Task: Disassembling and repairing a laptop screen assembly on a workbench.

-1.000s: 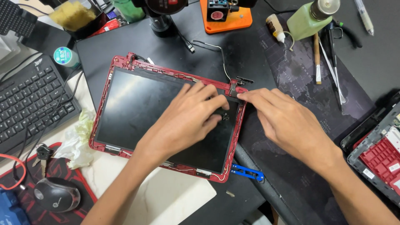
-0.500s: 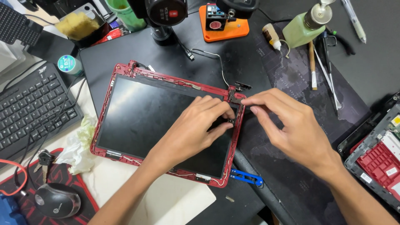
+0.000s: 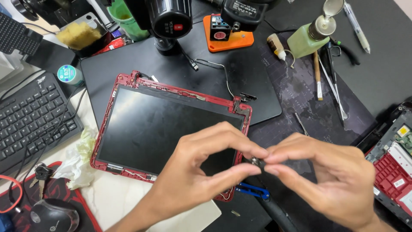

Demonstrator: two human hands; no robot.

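A laptop screen in a red frame (image 3: 128, 81) lies flat on a black mat, its dark panel (image 3: 159, 129) facing up. Both hands hover above its lower right corner. My left hand (image 3: 201, 167) and my right hand (image 3: 326, 176) meet fingertip to fingertip, pinching a small dark metal part (image 3: 257, 162) between thumbs and forefingers. A thin cable (image 3: 216, 68) runs from the frame's top right corner, where a metal hinge bracket (image 3: 241, 107) sits.
A black keyboard (image 3: 30, 116) is at left, a mouse (image 3: 51, 215) and keys (image 3: 40, 174) at lower left. A microscope head (image 3: 171, 19), orange block (image 3: 231, 36), green bottle (image 3: 307, 38), brushes and tweezers (image 3: 332, 81) lie behind. An opened red laptop base (image 3: 395, 167) is at right; blue tweezers (image 3: 253, 191) lie below the screen.
Both hands lifted off the frame's right edge and moved toward me, now holding a small part between the fingertips. The view came closer.
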